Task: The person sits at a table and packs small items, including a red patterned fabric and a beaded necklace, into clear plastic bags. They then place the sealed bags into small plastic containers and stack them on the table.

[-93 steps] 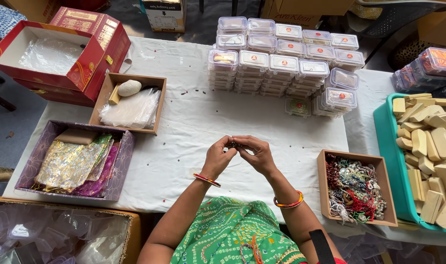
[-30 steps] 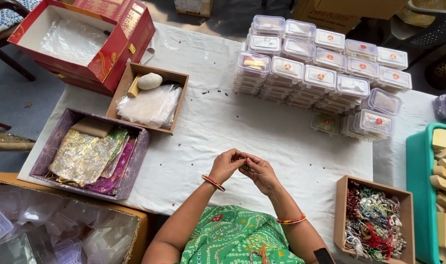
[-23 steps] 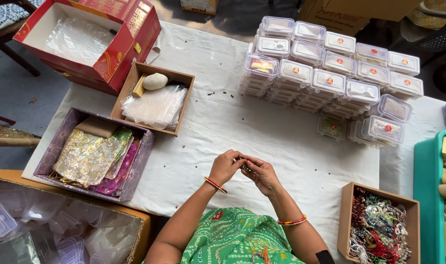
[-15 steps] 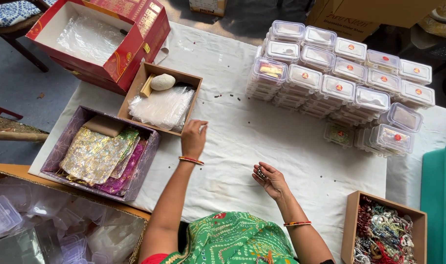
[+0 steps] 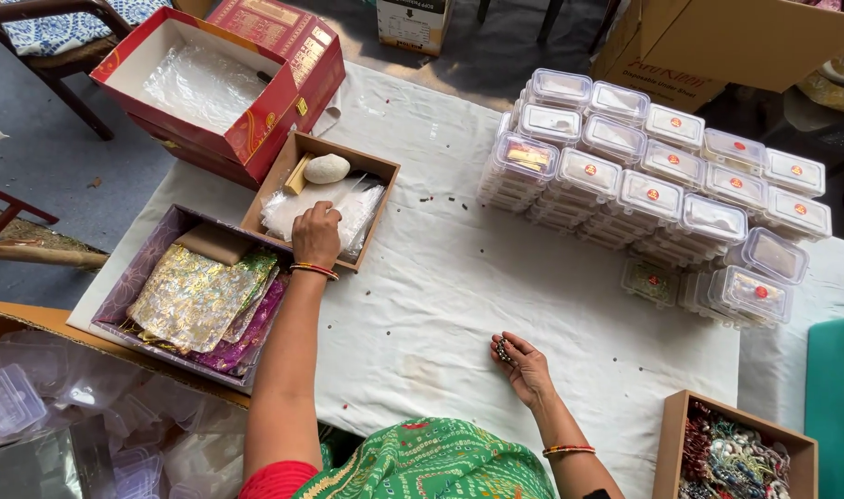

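On the white-clothed tabletop [image 5: 459, 305], head view, item by item:

1. Your left hand [image 5: 317, 235] reaches to the left edge of the tabletop, into a shallow brown cardboard tray [image 5: 378, 168]. Its fingers are bent down onto the stack of clear plastic pouches [image 5: 297, 205] lying there; whether they have pinched a pouch cannot be told. A pale rounded stone [image 5: 327, 168] rests on the pouches at the tray's far end, with a small tan strip just beside it.

2. Your right hand [image 5: 524, 365] lies near the front edge of the tabletop, palm up, fingers loosely curled about a small dark beaded piece [image 5: 503, 350], which it holds just off the cloth. Bangles ring both of your wrists.

3. Purple open box [image 5: 131, 285], at the front left corner, touching the brown tray: holds gold and magenta patterned fabric pouches [image 5: 200, 296].

4. Red gift box [image 5: 256, 129], at the far left corner, lid up, lined with clear film.

5. Stacks of clear lidded plastic containers [image 5: 644, 185], along the far right side, several rows deep.

6. Brown tray of mixed coloured beaded threads [image 5: 732, 457], at the front right corner, well apart from your right hand.

7. Teal crate edge [image 5: 838, 407], at the right border.
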